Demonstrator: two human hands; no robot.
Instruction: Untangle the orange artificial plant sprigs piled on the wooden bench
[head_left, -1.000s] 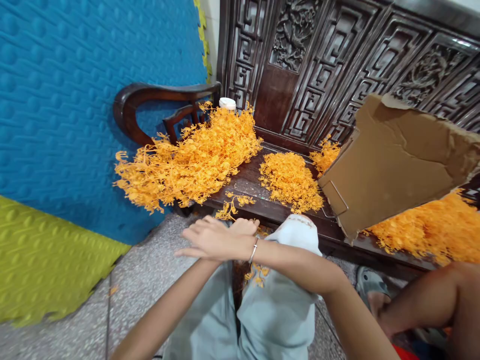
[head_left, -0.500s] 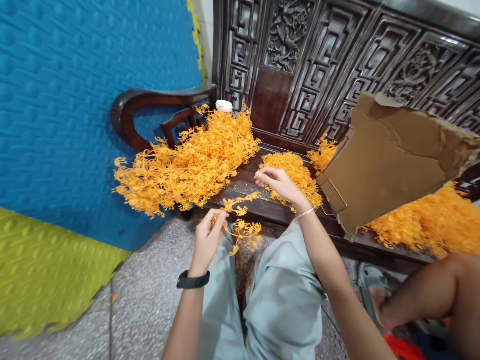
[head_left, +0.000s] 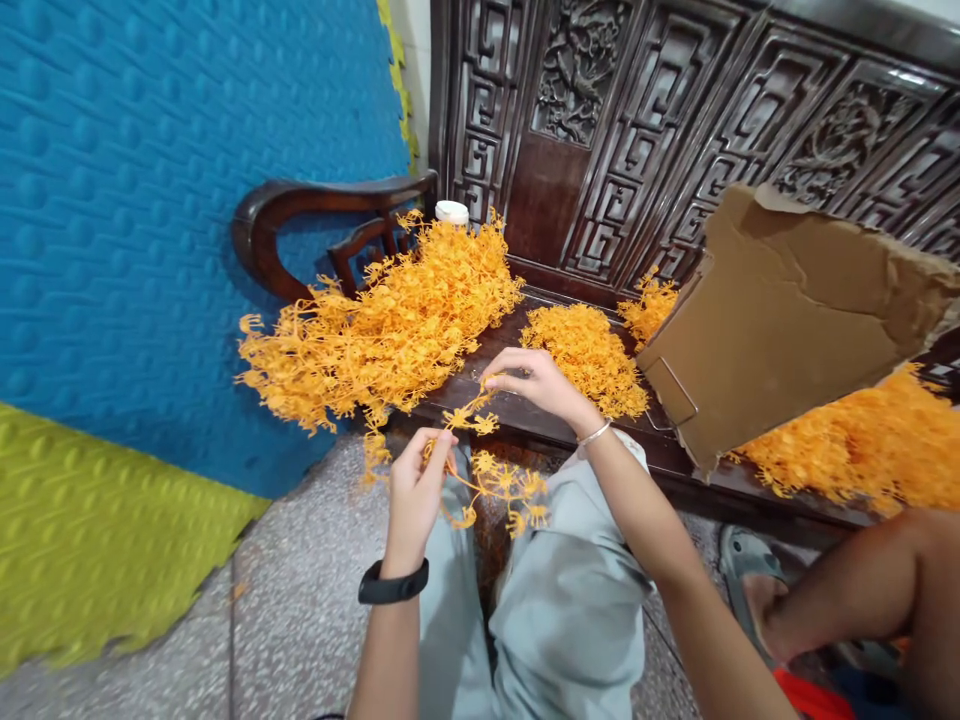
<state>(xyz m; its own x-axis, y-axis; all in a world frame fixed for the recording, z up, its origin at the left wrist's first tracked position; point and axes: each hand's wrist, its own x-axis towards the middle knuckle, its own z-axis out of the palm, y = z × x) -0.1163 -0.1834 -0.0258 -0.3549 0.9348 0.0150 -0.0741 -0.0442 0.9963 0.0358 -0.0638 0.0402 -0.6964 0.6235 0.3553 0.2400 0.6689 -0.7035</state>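
Between finger and thumb, my left hand [head_left: 420,470] pinches an orange plastic strand [head_left: 487,485] whose branched pieces hang over my knees. My right hand [head_left: 536,382] is closed at the fingertips on the strand's upper end, above and to the right of my left hand. A large heap of orange pieces [head_left: 397,320] covers the left end of the dark wooden bench [head_left: 491,350]. Just beyond my right hand lies a smaller orange pile [head_left: 585,355].
A torn cardboard sheet [head_left: 795,320] with a metal handle leans over more orange pieces [head_left: 870,440] at right. Another person's bent leg [head_left: 855,590] is at lower right. A white container [head_left: 452,212] stands behind the heap; a curved armrest [head_left: 262,240] is at left.
My right hand has moved left and down, and its fingertips have closed on the strand. The strand's dangling parts have shifted, some now hanging left of my left hand.
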